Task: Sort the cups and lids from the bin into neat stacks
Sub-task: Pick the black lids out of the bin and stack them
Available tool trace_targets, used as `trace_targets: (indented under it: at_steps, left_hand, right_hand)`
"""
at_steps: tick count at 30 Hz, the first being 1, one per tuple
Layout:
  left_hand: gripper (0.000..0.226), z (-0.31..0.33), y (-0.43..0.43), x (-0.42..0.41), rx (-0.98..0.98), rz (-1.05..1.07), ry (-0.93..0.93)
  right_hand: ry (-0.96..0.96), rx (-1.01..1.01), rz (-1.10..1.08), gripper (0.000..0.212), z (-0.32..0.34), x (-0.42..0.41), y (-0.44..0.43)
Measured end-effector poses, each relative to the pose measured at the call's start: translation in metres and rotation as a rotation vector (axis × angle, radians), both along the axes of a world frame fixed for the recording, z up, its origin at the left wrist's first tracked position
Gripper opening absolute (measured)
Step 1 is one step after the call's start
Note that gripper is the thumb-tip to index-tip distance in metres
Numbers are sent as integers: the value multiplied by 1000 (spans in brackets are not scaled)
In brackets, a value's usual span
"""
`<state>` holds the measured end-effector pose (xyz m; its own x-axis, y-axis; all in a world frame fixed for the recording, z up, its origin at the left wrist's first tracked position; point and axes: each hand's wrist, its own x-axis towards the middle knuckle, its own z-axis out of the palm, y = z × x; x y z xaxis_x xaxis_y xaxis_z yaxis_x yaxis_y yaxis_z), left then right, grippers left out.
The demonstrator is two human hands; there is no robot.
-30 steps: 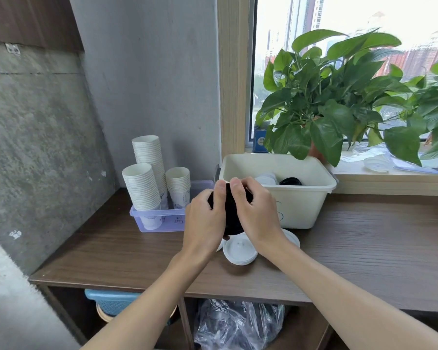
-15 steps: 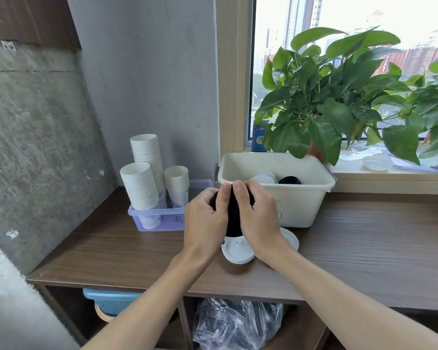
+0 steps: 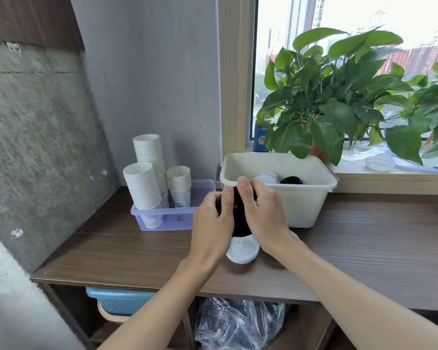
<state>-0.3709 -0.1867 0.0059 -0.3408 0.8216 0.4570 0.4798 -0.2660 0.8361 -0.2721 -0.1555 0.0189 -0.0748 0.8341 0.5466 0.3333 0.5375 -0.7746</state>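
Hand against hand, raised just off the tabletop (image 3: 364, 248): clasps a black lid (image 3: 240, 223), or several nested, too hidden to count, between left hand (image 3: 213, 223) and right hand (image 3: 263, 213), both curled round its rim from either side. Holds it on edge, long axis running up and down, lower end almost on the white lids (image 3: 243, 251) lying flat directly beneath. Puts the bin (image 3: 306, 208) just beyond the knuckles, nearer the right hand, so probably falls to that hand to reach back in. Sets the tray (image 3: 172, 221) off to the left by the wall, three cup stacks (image 3: 144, 185) upright in it, nearer the left hand. Looks about midway: in the bin, loose lids (image 3: 266, 176) in white and one dark lid (image 3: 291, 180), not yet lifted out. Calls for tipping the black lid flat and lowering it beside the white lids rather than onto them, to separate the colours.
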Motion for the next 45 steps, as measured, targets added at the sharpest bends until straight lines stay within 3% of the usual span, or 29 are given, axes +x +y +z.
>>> trace_targets:
  at_steps: [5, 14, 18, 23, 26, 30, 35, 38, 42, 45]
  left_hand:
    - [54, -3, 3, -5, -10, -2, 48]
    - [48, 2, 2, -8, 97, -43, 19]
    - [55, 0, 7, -10, 135, -41, 63]
    - [25, -7, 4, -9, 62, -99, 24]
    - [35, -11, 3, -10, 31, -87, 32]
    - [29, -9, 5, -18, 56, -44, 177]
    - [27, 2, 2, -25, 107, -140, 337]
    - [19, 1, 3, -21, 131, -203, 207]
    - [41, -7, 8, -11, 129, -210, 56]
    - [27, -8, 10, -6, 158, -171, 23]
  right_hand:
    - [82, -64, 42, 37, -3, -1, -2]
    - [53, 42, -31, 41, -3, -3, -1]
    - [58, 70, -29, 50, -5, -3, 0]
    - [161, 1, -87, 39, -12, -2, 4]
    - [187, -67, -35, 42, -17, 0, 6]
    - [71, -11, 110, 24, -14, 5, 3]
    - [-87, 113, 88, 44, -4, 16, 8]
    - [-105, 183, 39, 41, -4, 16, 9]
    - [-22, 143, -24, 26, -7, 13, 11]
    - [19, 110, -54, 29, -9, 11, 10]
